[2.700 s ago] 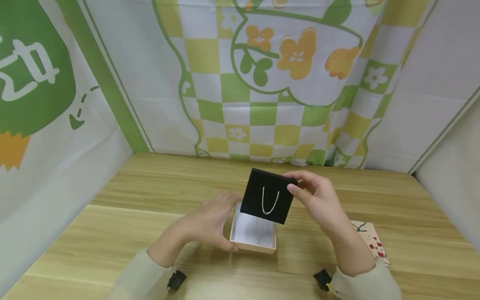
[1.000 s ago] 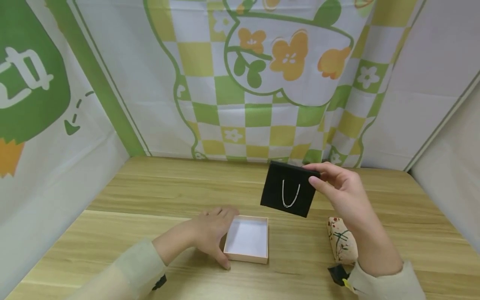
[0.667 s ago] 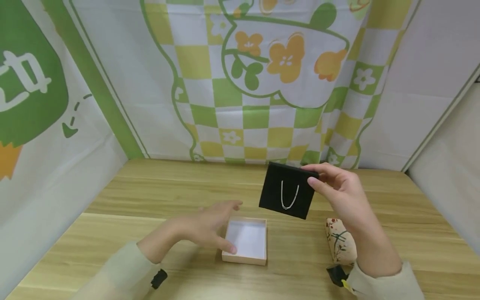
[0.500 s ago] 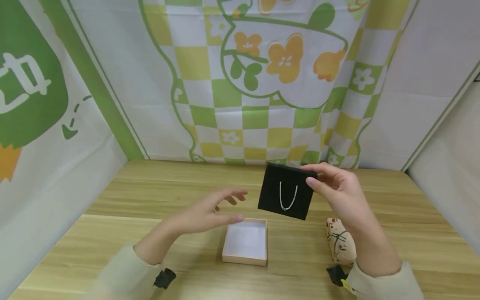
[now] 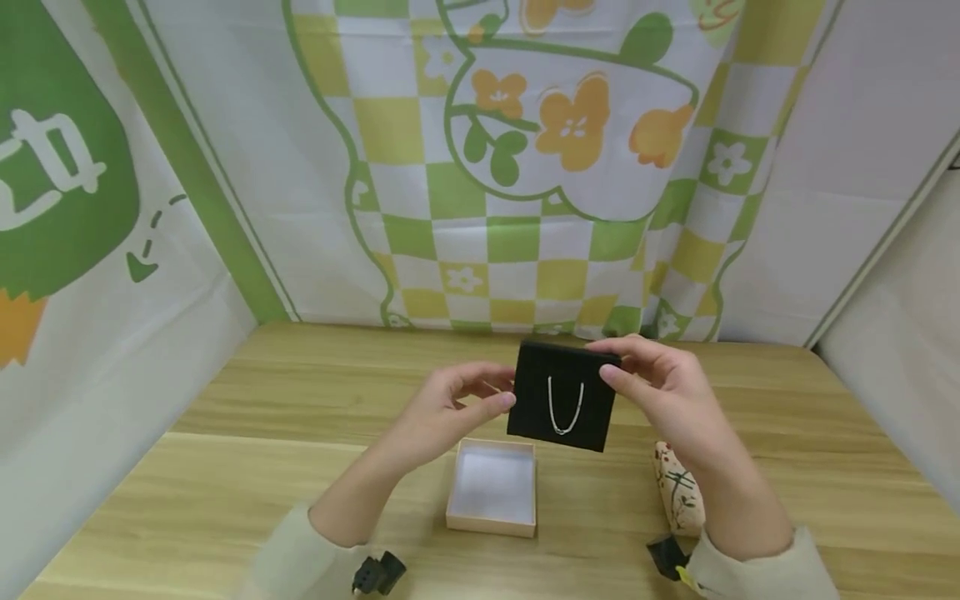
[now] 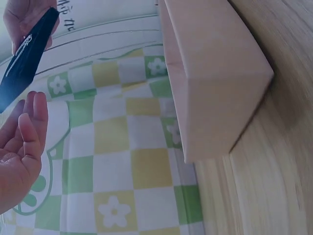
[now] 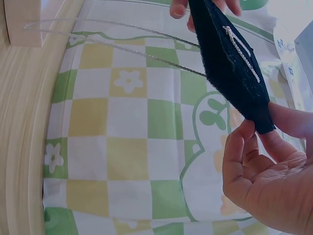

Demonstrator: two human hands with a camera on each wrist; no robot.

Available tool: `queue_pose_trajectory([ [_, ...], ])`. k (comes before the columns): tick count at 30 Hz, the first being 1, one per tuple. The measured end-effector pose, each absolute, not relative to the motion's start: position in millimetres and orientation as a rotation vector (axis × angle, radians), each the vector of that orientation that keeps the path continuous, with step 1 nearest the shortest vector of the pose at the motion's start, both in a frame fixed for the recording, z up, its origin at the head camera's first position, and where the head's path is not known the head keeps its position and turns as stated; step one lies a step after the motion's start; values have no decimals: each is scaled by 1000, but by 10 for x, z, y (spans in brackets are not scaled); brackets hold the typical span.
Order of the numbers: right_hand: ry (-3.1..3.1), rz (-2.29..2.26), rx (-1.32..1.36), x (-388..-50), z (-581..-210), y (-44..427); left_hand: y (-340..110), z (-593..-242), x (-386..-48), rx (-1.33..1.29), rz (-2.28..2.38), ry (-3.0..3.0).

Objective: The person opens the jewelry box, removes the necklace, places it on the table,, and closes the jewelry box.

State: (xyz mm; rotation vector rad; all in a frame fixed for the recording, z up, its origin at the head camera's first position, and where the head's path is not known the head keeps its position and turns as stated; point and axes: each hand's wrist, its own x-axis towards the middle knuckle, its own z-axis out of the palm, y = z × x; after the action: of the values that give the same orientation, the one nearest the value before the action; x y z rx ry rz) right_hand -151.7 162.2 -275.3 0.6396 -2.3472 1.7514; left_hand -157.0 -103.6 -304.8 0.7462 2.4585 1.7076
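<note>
My right hand (image 5: 667,387) pinches a black jewellery insert card (image 5: 540,412) by its upper right corner, thumb in front and fingers behind. A silver necklace chain (image 5: 552,408) shows as a U on the card's face. In the right wrist view, more of the thin chain (image 7: 122,49) hangs in a long loop from behind the card. At the card's left edge is my left hand (image 5: 450,408), its thumb and fingers parted; in the left wrist view its fingers (image 6: 36,105) look just short of the card. Below, a shallow cream box (image 5: 491,529) with a white inside sits on the table.
A cream floral-patterned item (image 5: 678,492) lies on the table (image 5: 300,392) beside the right forearm, partly hidden by it. Black wrist-worn devices (image 5: 378,573) show at both cuffs. A checked curtain (image 5: 517,242) hangs behind the table.
My left hand has let go of the box's side and risen to the card's left edge. The right hand has lifted the card away from the box, then brought it slightly lower and left.
</note>
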Motion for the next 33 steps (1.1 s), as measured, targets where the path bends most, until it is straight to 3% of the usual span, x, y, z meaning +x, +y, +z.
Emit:
queue_pose_trajectory([
  [25,-2361,1690,712,-1493,-2793,1542,-899,-3049,-1534,804,1807,2398],
  [33,-2179,1274,907,-1449,-2803,1565,-949,-3043,-1551,738,1813,2412],
])
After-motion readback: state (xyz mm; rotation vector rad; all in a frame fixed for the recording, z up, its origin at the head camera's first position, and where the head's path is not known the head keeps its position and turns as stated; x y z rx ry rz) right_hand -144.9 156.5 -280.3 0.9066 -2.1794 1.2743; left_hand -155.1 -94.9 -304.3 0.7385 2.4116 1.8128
